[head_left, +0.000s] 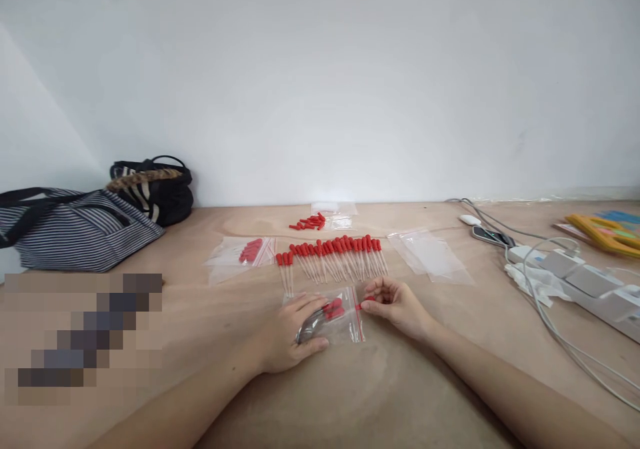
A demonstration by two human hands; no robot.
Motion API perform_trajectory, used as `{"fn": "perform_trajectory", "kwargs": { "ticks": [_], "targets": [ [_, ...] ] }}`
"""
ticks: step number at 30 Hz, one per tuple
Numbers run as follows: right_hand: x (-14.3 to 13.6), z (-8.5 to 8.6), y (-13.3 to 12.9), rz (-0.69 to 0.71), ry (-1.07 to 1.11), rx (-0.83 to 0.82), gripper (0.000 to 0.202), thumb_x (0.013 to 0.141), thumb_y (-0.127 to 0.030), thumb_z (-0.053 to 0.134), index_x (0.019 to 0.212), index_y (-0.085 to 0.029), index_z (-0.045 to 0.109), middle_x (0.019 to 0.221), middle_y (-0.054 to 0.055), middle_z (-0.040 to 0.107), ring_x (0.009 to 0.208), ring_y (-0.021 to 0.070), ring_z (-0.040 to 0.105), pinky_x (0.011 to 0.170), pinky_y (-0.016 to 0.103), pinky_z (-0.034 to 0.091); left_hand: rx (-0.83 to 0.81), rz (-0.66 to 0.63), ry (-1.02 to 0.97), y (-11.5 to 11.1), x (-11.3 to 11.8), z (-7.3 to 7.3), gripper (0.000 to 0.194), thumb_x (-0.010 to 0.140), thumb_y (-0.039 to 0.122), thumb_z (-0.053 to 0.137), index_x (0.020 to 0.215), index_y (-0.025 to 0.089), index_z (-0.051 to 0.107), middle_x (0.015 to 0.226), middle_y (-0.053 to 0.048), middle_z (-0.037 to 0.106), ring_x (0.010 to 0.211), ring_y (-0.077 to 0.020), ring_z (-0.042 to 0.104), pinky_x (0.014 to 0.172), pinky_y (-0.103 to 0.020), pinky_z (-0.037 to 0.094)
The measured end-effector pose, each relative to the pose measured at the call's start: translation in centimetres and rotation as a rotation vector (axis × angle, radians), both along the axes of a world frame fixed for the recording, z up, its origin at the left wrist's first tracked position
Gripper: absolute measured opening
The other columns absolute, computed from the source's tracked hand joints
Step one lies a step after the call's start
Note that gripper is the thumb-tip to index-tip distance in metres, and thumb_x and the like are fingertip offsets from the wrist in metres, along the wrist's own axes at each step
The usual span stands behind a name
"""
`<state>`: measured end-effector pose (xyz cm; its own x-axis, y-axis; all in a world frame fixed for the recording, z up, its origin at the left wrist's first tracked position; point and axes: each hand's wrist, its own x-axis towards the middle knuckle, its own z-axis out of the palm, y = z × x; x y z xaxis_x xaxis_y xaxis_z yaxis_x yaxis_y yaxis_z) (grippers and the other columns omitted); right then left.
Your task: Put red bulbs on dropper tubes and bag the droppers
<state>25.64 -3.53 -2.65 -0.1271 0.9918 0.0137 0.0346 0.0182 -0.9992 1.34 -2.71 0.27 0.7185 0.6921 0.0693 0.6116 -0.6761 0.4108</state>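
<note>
My left hand [295, 332] lies with its fingers spread over a clear zip bag [345, 332], pressing it to the table. Inside the bag are several red rubber bulbs [334, 309]. At the bag's red-striped zip edge, my right hand [395, 305] is closed in a pinch on a red rubber bulb [367, 301]; whether a glass tube is attached to it I cannot tell. Just beyond my hands, several glass droppers with red bulbs [345, 252] lie side by side in a row, bulbs pointing away from me.
Left of the row lies a zip bag with red bulbs [250, 252]; flat clear bags [435, 259] are on its right. Loose red bulbs [313, 221] lie farther back. A striped bag [85, 229] stands far left. Cables and a power strip [590, 285] occupy the right.
</note>
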Motion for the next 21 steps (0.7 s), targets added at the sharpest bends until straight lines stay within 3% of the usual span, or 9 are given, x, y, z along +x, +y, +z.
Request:
{"fn": "perform_trajectory", "kwargs": {
  "ticks": [3,6,9,11,15,19,20,21],
  "targets": [
    [-0.2,-0.1,-0.3,0.095,-0.077,0.016,0.030,0.057,-0.040,0.071,0.067,-0.016,0.057,0.057,-0.004,0.052,0.051,0.0069,0.044,0.051,0.021,0.035,0.002,-0.003,0.002,0.1,0.0,-0.1,0.058,0.079,0.046,0.050,0.129,0.022,0.036,0.131,-0.010,0.045,0.121,-0.0281,0.038,0.097,-0.046,0.035],
    [-0.6,0.2,-0.3,0.211,-0.113,0.043,0.026,0.064,-0.037,0.067,0.077,-0.016,0.060,0.059,-0.003,0.053,0.052,0.0072,0.045,0.052,0.021,0.035,0.002,0.001,-0.006,0.1,0.0,-0.3,0.057,0.079,0.046,0.051,0.129,0.022,0.036,0.131,-0.010,0.044,0.121,-0.0285,0.038,0.098,-0.046,0.034],
    [-1.3,0.4,0.1,0.238,-0.153,0.076,0.021,0.063,-0.031,0.067,0.073,-0.017,0.057,0.050,-0.007,0.045,0.046,0.0054,0.038,0.045,0.019,0.030,0.006,0.006,-0.032,0.1,0.0,-0.4,0.056,0.077,0.044,0.052,0.127,0.021,0.039,0.129,-0.011,0.046,0.120,-0.0288,0.039,0.096,-0.046,0.036],
    [-1.9,0.3,0.3,0.232,-0.159,0.080,0.021,0.061,-0.030,0.068,0.067,-0.017,0.052,0.050,-0.008,0.044,0.044,0.0046,0.036,0.042,0.018,0.027,0.015,-0.002,-0.062,0.1,0.0,-0.4,0.055,0.077,0.043,0.053,0.126,0.021,0.040,0.127,-0.010,0.048,0.119,-0.0284,0.040,0.096,-0.045,0.036],
    [-2.6,-0.2,0.7,0.148,-0.193,0.154,0.030,0.052,-0.031,0.074,0.061,-0.018,0.048,0.059,-0.004,0.053,0.052,0.0068,0.046,0.048,0.019,0.037,0.027,-0.003,-0.076,0.2,-0.1,-0.5,0.054,0.077,0.044,0.053,0.126,0.023,0.040,0.127,-0.009,0.048,0.118,-0.0282,0.041,0.096,-0.046,0.036],
    [-0.5,0.4,2.3,0.161,-0.279,0.100,0.029,0.053,-0.032,0.072,0.067,-0.017,0.051,0.060,-0.004,0.055,0.053,0.0085,0.050,0.049,0.019,0.039,0.024,-0.012,-0.066,0.1,-0.1,-0.5,0.055,0.078,0.045,0.052,0.126,0.023,0.040,0.128,-0.010,0.047,0.118,-0.0280,0.041,0.096,-0.046,0.036],
    [0.5,0.7,3.0,0.115,-0.343,0.091,0.025,0.058,-0.033,0.068,0.069,-0.017,0.053,0.063,-0.002,0.057,0.056,0.0098,0.053,0.051,0.020,0.041,0.023,-0.013,-0.061,0.1,-0.1,-0.5,0.055,0.078,0.045,0.052,0.126,0.023,0.040,0.128,-0.010,0.047,0.118,-0.0280,0.041,0.096,-0.047,0.036],
    [1.5,1.1,3.9,-0.033,-0.446,0.090,0.019,0.062,-0.032,0.063,0.069,-0.017,0.055,0.066,0.000,0.059,0.060,0.0108,0.055,0.054,0.021,0.042,0.020,-0.013,-0.056,0.0,-0.1,-0.4,0.055,0.078,0.045,0.052,0.126,0.023,0.039,0.128,-0.010,0.047,0.119,-0.0279,0.041,0.096,-0.047,0.035]
  ]
}}
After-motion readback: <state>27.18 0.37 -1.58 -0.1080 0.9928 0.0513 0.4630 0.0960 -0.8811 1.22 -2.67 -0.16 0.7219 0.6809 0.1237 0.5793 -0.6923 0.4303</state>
